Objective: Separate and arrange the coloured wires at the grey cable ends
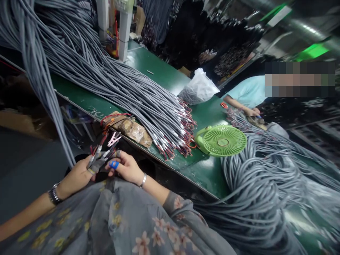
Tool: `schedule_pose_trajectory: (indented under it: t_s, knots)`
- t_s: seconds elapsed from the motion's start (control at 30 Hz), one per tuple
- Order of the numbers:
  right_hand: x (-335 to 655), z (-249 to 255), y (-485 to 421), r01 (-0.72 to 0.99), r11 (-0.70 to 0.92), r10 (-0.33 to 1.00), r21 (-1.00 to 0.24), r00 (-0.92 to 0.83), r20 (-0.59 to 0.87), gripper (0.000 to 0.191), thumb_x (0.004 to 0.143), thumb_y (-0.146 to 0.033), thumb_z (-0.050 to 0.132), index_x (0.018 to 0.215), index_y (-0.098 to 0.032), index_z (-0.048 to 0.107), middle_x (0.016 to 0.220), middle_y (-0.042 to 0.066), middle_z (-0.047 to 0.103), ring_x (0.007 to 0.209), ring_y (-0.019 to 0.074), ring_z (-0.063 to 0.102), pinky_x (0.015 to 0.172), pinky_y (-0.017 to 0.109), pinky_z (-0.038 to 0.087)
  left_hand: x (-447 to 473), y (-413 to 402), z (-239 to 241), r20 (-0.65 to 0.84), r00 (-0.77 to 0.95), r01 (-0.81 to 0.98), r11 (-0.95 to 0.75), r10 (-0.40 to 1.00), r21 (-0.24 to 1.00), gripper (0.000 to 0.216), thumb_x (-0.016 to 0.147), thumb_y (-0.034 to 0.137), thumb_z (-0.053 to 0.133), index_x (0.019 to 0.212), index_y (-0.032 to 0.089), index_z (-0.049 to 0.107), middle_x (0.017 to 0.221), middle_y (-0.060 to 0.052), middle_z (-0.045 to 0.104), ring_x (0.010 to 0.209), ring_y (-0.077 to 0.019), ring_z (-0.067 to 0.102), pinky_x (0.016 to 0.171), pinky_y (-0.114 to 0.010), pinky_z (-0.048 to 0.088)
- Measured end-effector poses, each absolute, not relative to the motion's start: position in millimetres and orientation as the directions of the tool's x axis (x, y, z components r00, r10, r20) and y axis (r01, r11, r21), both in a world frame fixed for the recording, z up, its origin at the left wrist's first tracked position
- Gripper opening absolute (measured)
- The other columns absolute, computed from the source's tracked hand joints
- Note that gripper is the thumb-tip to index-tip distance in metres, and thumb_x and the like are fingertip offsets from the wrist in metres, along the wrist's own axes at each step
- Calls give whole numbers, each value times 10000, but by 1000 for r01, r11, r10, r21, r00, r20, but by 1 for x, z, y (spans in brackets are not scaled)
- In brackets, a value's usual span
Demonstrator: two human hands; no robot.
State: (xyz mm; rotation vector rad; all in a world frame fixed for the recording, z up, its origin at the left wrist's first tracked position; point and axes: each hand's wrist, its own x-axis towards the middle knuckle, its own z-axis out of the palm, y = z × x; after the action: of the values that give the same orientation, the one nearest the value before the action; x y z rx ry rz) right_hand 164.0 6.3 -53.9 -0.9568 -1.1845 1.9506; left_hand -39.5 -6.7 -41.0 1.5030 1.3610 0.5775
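Note:
My left hand [78, 176], a dark bracelet on its wrist, is closed around a bunch of grey cables [60, 124] that hangs down from the upper left. Their stripped ends with white sleeves and red and dark wires [99, 145] stick up above the fist. My right hand [129, 169] is beside it, fingers bent together at the cable ends, with a blue wrap [114, 164] on one digit. Whatever is between its fingertips is hidden. Grey coverings with yellow bands show on some fingers. Just beyond is a pink clip [114, 140] at the table edge.
A thick pile of grey cables [132, 92] lies across the green table [209, 177]. Near its front edge is a taped brown cardboard piece [132, 129]. A green fan [224, 140], a plastic bag [199, 86] and coiled cables [265, 184] lie rightward. A co-worker [247, 90] works across the table.

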Motion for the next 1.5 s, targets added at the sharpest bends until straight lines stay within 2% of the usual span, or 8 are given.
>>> schedule_pose_trajectory:
  t_s: [0.2,0.33,0.43,0.63,0.93,1.3,1.4,1.5]
  knots:
    - [153,-47,18,-60,-345,856,-937,-429,-288,498,740,-582,884,875,-223,566,711,-58,646,566,100,623,574,235,566,-40,-3,-38,-265,377,417,93,887,904,512,825,720,570,662,238,632,667,-29,715,648,-211,638,667,-333,564]
    - [143,-41,22,-82,-351,852,-933,-442,-281,524,690,-573,902,869,-225,554,621,-99,574,510,85,573,534,219,531,-38,-1,-24,-316,373,401,155,872,903,543,789,754,607,602,245,589,520,12,616,521,-172,563,597,-305,538]
    - [140,-40,20,-135,-372,858,-918,-427,-285,569,642,-630,890,844,-228,541,590,-103,574,454,70,523,479,205,465,-37,-3,-19,-330,312,363,209,891,908,562,758,756,650,530,250,557,434,23,556,449,-153,519,548,-289,515]
    - [144,-48,19,-197,-410,859,-890,-413,-304,561,626,-652,857,799,-236,522,582,-88,581,428,69,493,470,220,417,-34,-6,-22,-321,92,160,304,943,939,491,633,721,823,666,235,757,650,-62,780,608,-224,694,584,-311,575]
    - [141,-49,22,-229,-371,888,-900,-370,-272,503,626,-602,856,746,-229,542,569,-84,551,448,62,438,480,226,391,-24,-4,-17,-401,-76,-184,382,913,906,584,430,684,963,664,201,732,713,-50,799,647,-225,723,641,-339,619]
    - [134,-44,20,-186,-416,869,-890,-370,-328,497,600,-579,891,749,-225,576,547,-76,580,454,77,448,477,235,386,-34,0,-28,-323,51,6,323,945,946,647,586,852,783,716,223,705,657,-11,753,598,-182,647,676,-328,577]
    - [134,-42,19,-202,-408,878,-890,-354,-322,516,582,-593,895,722,-226,561,507,-92,544,431,66,414,461,227,359,-33,-2,-19,-330,163,60,324,930,944,569,635,786,787,785,244,694,691,-7,769,610,-199,684,686,-338,591]
    - [133,-38,20,-205,-414,882,-887,-331,-336,539,557,-613,894,702,-226,548,499,-95,520,423,61,391,444,224,325,-32,-4,-14,-334,283,222,278,899,935,455,690,687,751,640,242,673,571,-10,708,524,-177,635,590,-303,541]
